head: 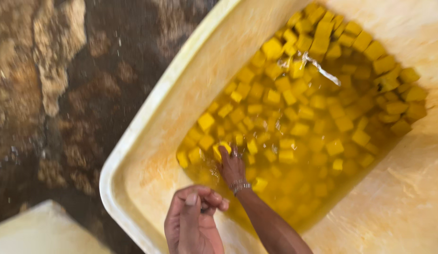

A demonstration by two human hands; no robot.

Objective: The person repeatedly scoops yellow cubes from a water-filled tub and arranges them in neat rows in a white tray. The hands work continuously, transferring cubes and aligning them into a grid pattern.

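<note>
Right hand (231, 164) in tub (148, 155), fingers spread flat, dipped in yellow liquid, touching yellow cubes (294, 103); bracelet (239, 186) on wrist. Left hand (193, 218) near rim, fingers curled loosely together, grip contents not visible. Cubes float across tub, densest far right. Dark wet floor (63, 94) left.

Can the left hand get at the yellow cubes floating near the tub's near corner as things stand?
Probably yes. The left hand hovers above the tub's rim, loosely closed and holding nothing; the yellow cubes float uncovered, and only the right hand is in the water.
</note>
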